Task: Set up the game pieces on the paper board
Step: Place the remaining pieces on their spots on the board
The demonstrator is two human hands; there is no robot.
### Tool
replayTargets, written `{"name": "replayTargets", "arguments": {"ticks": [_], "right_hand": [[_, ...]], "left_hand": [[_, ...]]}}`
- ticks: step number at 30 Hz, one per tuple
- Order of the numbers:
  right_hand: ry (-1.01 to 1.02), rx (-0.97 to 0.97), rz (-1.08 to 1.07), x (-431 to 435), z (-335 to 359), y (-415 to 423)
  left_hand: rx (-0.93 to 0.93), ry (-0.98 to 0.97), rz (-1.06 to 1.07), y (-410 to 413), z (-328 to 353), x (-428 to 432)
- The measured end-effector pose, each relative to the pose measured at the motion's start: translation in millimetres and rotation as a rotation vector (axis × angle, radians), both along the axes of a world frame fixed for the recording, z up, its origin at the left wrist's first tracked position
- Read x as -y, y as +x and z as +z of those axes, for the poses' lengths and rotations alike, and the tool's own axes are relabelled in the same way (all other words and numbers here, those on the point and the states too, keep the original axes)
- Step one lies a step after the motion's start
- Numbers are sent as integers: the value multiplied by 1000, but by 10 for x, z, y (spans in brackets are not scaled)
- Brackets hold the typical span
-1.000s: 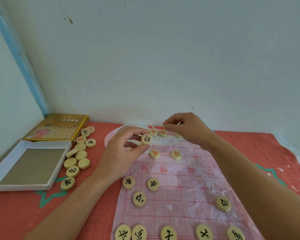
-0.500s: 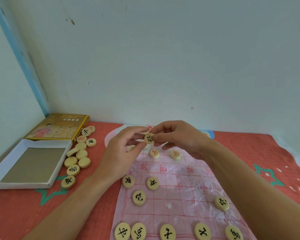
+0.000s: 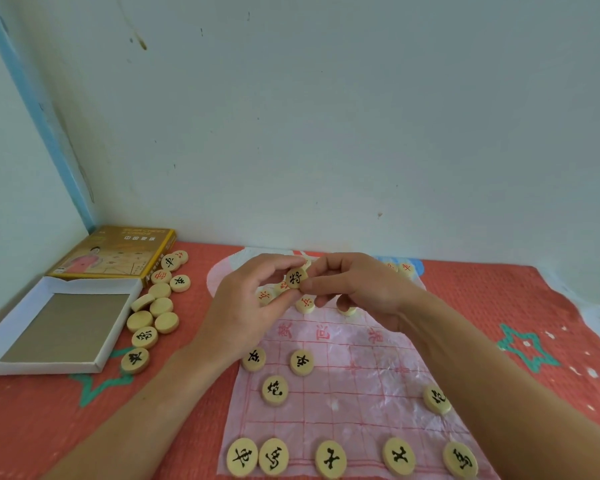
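Right hand (image 3: 355,289) now brought across to left hand (image 3: 246,306), both pinching 1 round pale wooden disc with black character (image 3: 296,278), above pink paper grid board (image 3: 361,375)

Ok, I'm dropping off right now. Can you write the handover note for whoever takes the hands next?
Hands: the left hand and the right hand both pinch one black-marked piece in their fingers, held above the far half of the paper board.
Done: five black pieces in the near row, with four more black pieces ahead of them. A few red pieces are at the far side.
Left: set down the held piece, then place the loose pieces heaped beside the open box, off the board to the left.
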State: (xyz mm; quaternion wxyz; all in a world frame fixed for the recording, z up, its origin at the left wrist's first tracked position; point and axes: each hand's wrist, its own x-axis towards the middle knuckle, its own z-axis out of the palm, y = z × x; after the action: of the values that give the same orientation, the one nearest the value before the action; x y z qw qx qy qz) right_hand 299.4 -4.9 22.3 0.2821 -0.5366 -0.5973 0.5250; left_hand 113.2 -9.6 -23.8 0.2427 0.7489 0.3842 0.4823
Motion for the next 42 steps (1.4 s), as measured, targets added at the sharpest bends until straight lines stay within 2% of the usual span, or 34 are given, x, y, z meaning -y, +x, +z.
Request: {"name": "replayTargets", "arguments": {"ticks": [5,11,16,19,24,31,42], "right_hand": [[84,88,-58,169,58,145],[243,-45,-239,442,67,399],[313,-67,-281,554,-22,513],[338,-59,-292,573,-38,535],[344,-41,-277,606,-67,526],[351,-31,-266,626,-93,524],[349,-2,-251,618,-116,516]], "left_hand": [[-70,-9,-3,31,82,95],[-175,-171,-179,144,255,447],[-343,-180,-292,266,250,849],[-478,-97,-296,323,208,1004],[-567,-120,-305,337,134,1101],[-649,-143,-332,354,96,1132],[-659,-169,-333,360,88,1144]]}}
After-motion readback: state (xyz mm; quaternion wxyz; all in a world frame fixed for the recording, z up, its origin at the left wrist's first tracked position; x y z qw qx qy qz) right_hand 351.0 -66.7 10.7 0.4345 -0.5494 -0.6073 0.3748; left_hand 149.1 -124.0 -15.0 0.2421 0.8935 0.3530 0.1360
